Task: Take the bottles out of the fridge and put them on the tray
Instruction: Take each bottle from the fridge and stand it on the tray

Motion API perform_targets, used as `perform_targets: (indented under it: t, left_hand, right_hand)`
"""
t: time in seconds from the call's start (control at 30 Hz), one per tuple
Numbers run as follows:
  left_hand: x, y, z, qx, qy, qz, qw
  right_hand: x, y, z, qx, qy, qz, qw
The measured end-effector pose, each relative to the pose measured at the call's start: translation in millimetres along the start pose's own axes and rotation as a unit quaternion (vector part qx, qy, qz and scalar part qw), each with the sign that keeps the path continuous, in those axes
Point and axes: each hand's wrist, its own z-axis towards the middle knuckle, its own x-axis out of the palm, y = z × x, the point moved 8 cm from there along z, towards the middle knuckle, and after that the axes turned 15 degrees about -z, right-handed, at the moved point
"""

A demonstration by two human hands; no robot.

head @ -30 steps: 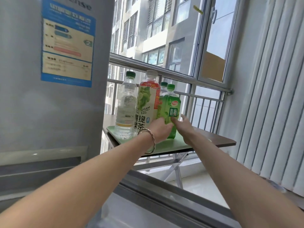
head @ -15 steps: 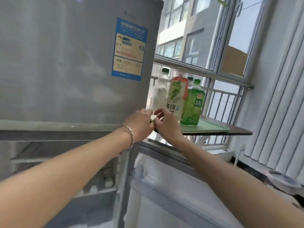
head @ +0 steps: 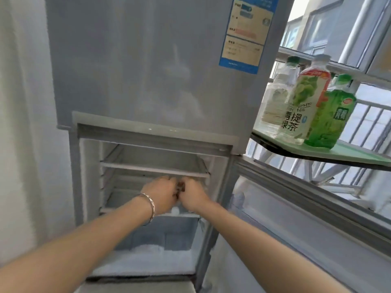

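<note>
The lower compartment of the grey fridge [head: 148,60] stands open, with frosted shelves [head: 154,169] inside. My left hand [head: 160,195], with a bracelet on its wrist, and my right hand [head: 193,196] are inside it, side by side, fingers curled. A small dark object [head: 181,186] shows between them and a white round thing [head: 175,210] just below; neither is clear. To the right, a green tray [head: 355,154] carries a clear water bottle [head: 275,102], a grape tea bottle [head: 300,106] and a green bottle [head: 330,119].
The open fridge door [head: 306,218] swings out to the right under the dark folding table [head: 317,158] that bears the tray. Frost covers the compartment floor [head: 148,261]. A white wall is on the left; a window with railings lies behind the table.
Both hands left the bottles on the tray, moved left and down, and now reach into the open lower compartment. My view swung from the tray to the fridge.
</note>
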Motion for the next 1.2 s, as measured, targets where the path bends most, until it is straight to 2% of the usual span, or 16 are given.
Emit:
perform_targets:
  t: [0.33, 0.5, 0.6, 0.8, 1.0, 1.2]
  left_hand:
    - [61, 74, 18, -0.105, 0.014, -0.002, 0.994]
    - [73, 99, 25, -0.139, 0.017, -0.01, 0.99]
    - [76, 111, 27, -0.15, 0.016, -0.012, 0.988]
    - [84, 130, 20, -0.164, 0.028, -0.023, 0.986]
    - [64, 118, 19, -0.156, 0.026, -0.059, 0.986]
    - [26, 60, 19, -0.09, 0.049, -0.109, 0.989]
  right_hand:
    - [146, -25, 59, -0.001, 0.177, -0.088, 0.98]
    - [194, -22, 88, -0.028, 0.22, -0.112, 0.969]
    - [209, -27, 97, -0.006, 0.243, -0.081, 0.967]
    - [198, -26, 80, -0.029, 0.161, -0.082, 0.983]
    - [108, -10, 55, -0.034, -0.056, -0.117, 0.991]
    - [19, 15, 13, -0.094, -0.079, -0.145, 0.982]
